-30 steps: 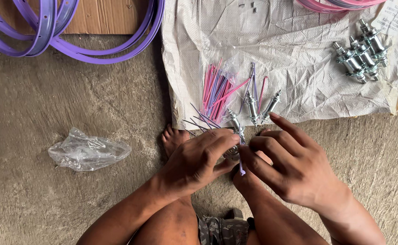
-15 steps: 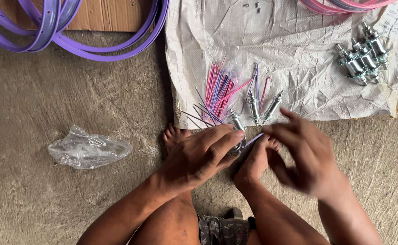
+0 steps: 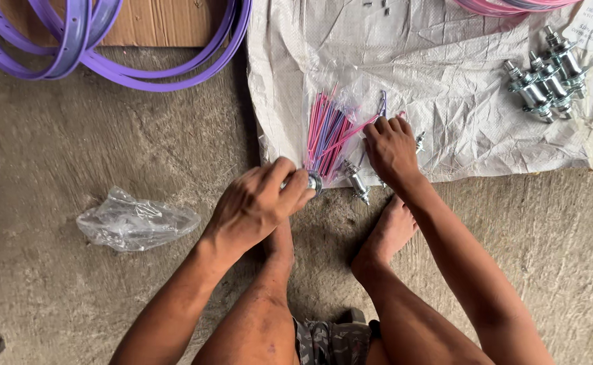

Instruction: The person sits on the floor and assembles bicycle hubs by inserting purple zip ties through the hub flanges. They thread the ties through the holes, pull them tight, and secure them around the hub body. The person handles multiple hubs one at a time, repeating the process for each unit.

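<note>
Left hand (image 3: 259, 203): clenched around a small metal hub (image 3: 313, 181) at the near edge of the white sack cloth (image 3: 445, 74). Right hand (image 3: 391, 149): released, fingertips on pink and purple spokes (image 3: 330, 132) lying on that cloth.

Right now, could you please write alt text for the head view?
Seen from above, the left hand grips a small metal hub while the right hand reaches into pink and purple spokes on a white sack spread on the floor.

Pink and purple spokes (image 3: 329, 135), purple rims (image 3: 107, 47), silver hubs (image 3: 546, 74), white woven sack (image 3: 445, 81).
</note>
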`<state>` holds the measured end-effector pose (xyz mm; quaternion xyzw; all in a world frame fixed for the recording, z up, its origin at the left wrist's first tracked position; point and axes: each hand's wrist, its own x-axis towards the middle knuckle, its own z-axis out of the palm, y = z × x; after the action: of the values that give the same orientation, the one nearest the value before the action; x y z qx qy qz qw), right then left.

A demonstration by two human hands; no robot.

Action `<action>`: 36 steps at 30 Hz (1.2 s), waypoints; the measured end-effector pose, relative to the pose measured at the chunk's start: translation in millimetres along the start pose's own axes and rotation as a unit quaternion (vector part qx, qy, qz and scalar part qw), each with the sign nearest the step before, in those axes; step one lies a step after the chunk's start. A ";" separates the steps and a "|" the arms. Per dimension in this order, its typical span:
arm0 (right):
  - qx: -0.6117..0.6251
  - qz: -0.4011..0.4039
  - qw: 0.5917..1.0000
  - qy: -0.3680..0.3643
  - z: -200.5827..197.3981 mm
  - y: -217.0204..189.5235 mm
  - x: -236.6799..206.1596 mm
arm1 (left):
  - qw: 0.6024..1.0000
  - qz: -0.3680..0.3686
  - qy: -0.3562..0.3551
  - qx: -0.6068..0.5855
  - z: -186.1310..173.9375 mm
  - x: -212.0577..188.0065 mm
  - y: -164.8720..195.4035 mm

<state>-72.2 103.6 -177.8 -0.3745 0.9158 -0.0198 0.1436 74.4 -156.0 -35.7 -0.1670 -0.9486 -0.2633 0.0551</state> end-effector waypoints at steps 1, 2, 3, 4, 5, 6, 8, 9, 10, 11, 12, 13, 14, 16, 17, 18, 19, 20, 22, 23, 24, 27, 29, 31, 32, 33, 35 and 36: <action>-0.034 0.012 0.999 -0.030 -0.3 0.1 2.4 | 1.000 -0.005 0.000 -0.003 -0.1 -1.4 -1.2; -0.019 0.022 1.000 -0.009 -2.5 1.2 3.6 | 1.000 -0.011 0.002 -0.006 -0.1 -2.2 -1.5; -0.004 0.030 0.999 0.013 -4.3 2.1 5.4 | 1.000 -0.017 0.005 -0.009 -0.4 -2.9 -2.7; 0.010 0.037 0.999 0.034 -6.2 3.8 6.5 | 1.000 -0.018 0.005 -0.015 -0.6 -2.8 -3.5; 0.067 0.068 0.995 0.009 -7.5 5.7 7.1 | 1.000 -0.021 0.003 -0.020 -1.1 -2.9 -4.4; 0.125 0.099 0.987 -0.018 -8.7 8.0 8.0 | 0.999 -0.026 0.001 -0.026 -1.5 -2.5 -5.0; 0.191 0.140 0.972 -0.009 -9.8 12.4 10.0 | 0.998 -0.033 0.010 -0.056 -2.0 -0.8 -5.7; 0.199 0.152 0.968 0.030 -10.4 14.8 12.1 | 0.997 -0.035 0.013 -0.070 -1.7 0.9 -5.5; 0.207 0.165 0.962 0.072 -11.0 17.0 15.1 | 0.995 -0.036 0.015 -0.092 -2.4 1.3 -4.9; 0.177 0.181 0.966 0.052 -11.8 19.1 18.9 | 0.993 -0.038 0.017 -0.113 -3.7 1.5 -3.9; 0.148 0.196 0.969 0.032 -12.6 21.3 22.6 | 0.990 -0.040 0.018 -0.134 -4.7 1.9 -2.8; 0.118 0.210 0.970 0.012 -13.1 23.2 26.7 | 0.985 -0.048 0.010 -0.167 -5.2 2.6 -1.7; 0.118 0.214 0.970 -0.010 -12.8 24.6 30.3 | 0.978 -0.057 0.002 -0.200 -5.6 3.4 -0.4; 0.116 0.220 0.967 -0.056 -9.6 26.7 36.5 | 0.965 -0.080 -0.023 -0.250 -4.5 5.8 1.2; 0.116 0.215 0.966 -0.083 -6.5 27.4 38.8 | 0.958 -0.094 -0.041 -0.268 -1.9 8.1 2.4; 0.116 0.210 0.965 -0.110 -2.8 28.2 40.1 | 0.950 -0.107 -0.058 -0.287 0.5 9.8 3.6; 0.114 0.205 0.963 -0.135 0.6 29.7 41.1 | 0.950 -0.104 -0.047 -0.291 3.0 11.2 4.5; 0.150 0.206 0.963 -0.090 1.0 31.1 40.8 | 0.950 -0.102 -0.035 -0.294 5.0 11.7 5.3; 0.224 0.205 0.953 -0.003 0.3 34.3 37.0 | 0.953 -0.091 -0.013 -0.290 8.3 11.8 7.5; 0.240 0.209 0.947 0.049 -0.6 35.6 33.3 | 0.956 -0.082 -0.002 -0.282 9.4 11.6 8.3; 0.256 0.214 0.938 0.099 -5.1 38.1 26.1 | 0.958 -0.073 0.009 -0.276 9.9 11.0 9.6; 0.351 0.095 0.894 0.262 -43.4 34.7 -1.3 | 0.958 -0.077 0.018 -0.277 10.1 9.6 13.7; 0.510 0.077 0.817 0.259 -78.0 19.6 -34.2 | 0.960 -0.059 0.024 -0.274 11.1 10.1 16.5; 0.544 -0.010 0.786 0.293 -111.1 -1.0 -61.5 | 0.965 -0.032 0.036 -0.259 13.4 11.4 20.5; 0.536 -0.067 0.786 0.301 -124.3 -9.5 -66.6 | 0.968 -0.014 0.045 -0.248 15.4 12.5 23.9; 0.527 -0.124 0.782 0.309 -135.9 -17.2 -69.5 | 0.970 0.005 0.054 -0.235 17.3 13.6 27.2; 0.508 -0.193 0.779 0.313 -154.5 -28.2 -69.0 | 0.971 0.052 0.090 -0.217 20.1 16.0 32.8; 0.501 -0.203 0.783 0.308 -161.4 -32.5 -67.9 | 0.970 0.075 0.106 -0.206 19.7 16.0 34.6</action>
<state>-48.8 115.7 -1.6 -0.4016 0.6753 -0.6185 0.0136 71.0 -113.3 -32.8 -0.2165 -0.8472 -0.4645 0.1397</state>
